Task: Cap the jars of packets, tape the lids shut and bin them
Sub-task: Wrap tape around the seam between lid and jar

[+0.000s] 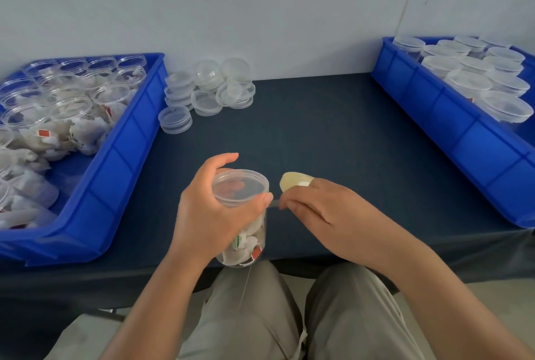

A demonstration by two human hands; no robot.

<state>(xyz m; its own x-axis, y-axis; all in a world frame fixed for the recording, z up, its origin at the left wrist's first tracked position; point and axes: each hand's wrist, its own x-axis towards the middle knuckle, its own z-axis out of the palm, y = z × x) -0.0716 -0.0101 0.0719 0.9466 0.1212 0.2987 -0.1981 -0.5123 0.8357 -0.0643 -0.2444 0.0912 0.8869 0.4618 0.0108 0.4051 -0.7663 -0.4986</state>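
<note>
Clear plastic, thin and see-through, made up the jar [246, 232] that the person held just above the near edge of the dark table [318, 128], over the lap. Its lid [240, 187] was already on. The left hand [208, 209] wrapped the upper part of the jar, fingers curled behind it and the thumb laid against the lid's rim at the front. The right hand [312, 203], just beside it, had its fingers closed round a yellowish tape roll [292, 181], and a short strip of tape [275, 202] ran from the roll to the spot under the left thumb.

To my eye the jar would be light, holding only paper packets with tags. Its smooth wall looked slippery and liable to flex if squeezed hard. The firm place to take it seemed the band just under the lid, where the rim stiffens it. The tape would be limp and sticky, likely to fold on itself if let slack.

Open jars of packets filled the left blue bin [124, 142]; capped ones stood in the right blue bin [451, 116], and loose lids [208, 90] lay by the wall.
</note>
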